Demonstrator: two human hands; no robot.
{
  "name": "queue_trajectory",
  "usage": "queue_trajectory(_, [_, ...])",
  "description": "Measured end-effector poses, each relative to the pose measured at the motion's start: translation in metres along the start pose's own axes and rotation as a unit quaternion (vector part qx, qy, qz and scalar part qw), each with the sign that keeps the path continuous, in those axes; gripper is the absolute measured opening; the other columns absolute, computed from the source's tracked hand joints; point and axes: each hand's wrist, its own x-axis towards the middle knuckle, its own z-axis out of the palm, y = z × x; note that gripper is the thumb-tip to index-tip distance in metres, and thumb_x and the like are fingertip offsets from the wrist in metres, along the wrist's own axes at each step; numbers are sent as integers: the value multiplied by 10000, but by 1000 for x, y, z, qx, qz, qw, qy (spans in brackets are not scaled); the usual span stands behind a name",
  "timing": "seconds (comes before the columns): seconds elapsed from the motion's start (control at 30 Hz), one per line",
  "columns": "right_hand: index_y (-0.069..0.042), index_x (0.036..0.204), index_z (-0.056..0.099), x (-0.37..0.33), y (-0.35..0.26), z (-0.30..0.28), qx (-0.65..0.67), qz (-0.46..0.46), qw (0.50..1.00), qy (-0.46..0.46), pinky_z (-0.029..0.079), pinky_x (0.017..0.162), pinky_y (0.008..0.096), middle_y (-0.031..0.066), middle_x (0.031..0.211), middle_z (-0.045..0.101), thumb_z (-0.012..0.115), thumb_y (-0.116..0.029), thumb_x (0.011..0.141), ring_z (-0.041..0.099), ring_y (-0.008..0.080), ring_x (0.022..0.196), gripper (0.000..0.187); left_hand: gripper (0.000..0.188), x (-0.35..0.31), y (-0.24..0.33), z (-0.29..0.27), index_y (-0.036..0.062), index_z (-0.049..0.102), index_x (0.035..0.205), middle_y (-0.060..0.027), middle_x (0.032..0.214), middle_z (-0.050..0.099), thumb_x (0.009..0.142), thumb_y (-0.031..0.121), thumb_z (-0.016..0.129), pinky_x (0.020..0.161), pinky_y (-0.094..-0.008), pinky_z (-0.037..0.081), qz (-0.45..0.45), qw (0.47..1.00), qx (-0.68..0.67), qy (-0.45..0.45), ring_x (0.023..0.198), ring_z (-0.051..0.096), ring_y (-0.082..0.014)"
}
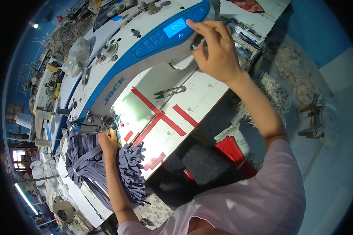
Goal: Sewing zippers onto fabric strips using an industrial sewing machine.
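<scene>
A white and blue sewing machine [121,58] stretches across the upper left, with a lit display [175,28] on its blue panel. My right hand [222,53] is raised at the panel, index fingertip at the display's right end, thumb apart and nothing held. Down by the needle end, my left hand [108,144] is closed, its fingertips partly hidden under the machine head. Grey-purple fabric strips [84,156] lie bundled to its left, and their cut ends [131,172] fan out to its right. Whatever the left fingers pinch cannot be made out.
Thread snips [170,92] lie on the white table [202,88], which carries red tape strips [157,114]. A tray of tools [245,37] sits at the upper right. Red cloth [229,150] hangs below the table edge; fabric scraps [296,70] pile up on the right.
</scene>
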Motion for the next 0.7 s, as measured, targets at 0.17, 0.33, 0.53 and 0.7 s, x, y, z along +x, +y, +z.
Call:
queue_trajectory(0.17, [-38,1420,443,1,4,2,40,16,999,19,416,940,435,121,1104,622,644,-22,740,548,282,1066,709,248,1,3,1,-21,473,697,-193,680,514,865,71,632,614,-490,400,0,1000,-14,15,657,517,-393])
queue_trajectory(0.33, [-38,1437,432,10,-11,-4,-75,-14,997,-11,404,961,443,125,1136,638,643,-25,741,524,277,1113,727,237,-2,-6,1,-19,474,723,-183,677,510,871,73,634,615,-487,400,6,1000,0,1,652,516,-387])
queue_trajectory(0.53, [-56,1466,417,11,-7,-8,4,27,999,-30,452,941,405,146,1187,557,627,10,749,565,266,1096,750,246,-3,-6,1,-19,474,716,-189,676,516,870,83,637,609,-493,401,0,1000,-2,5,653,521,-395])
queue_trajectory(0.7, [-46,1422,456,9,-6,1,-21,13,1000,10,456,915,394,133,1091,586,626,1,749,561,254,1082,696,300,0,0,1,-27,480,655,-209,682,527,873,100,642,606,-495,402,-17,1000,1,-8,656,521,-398])
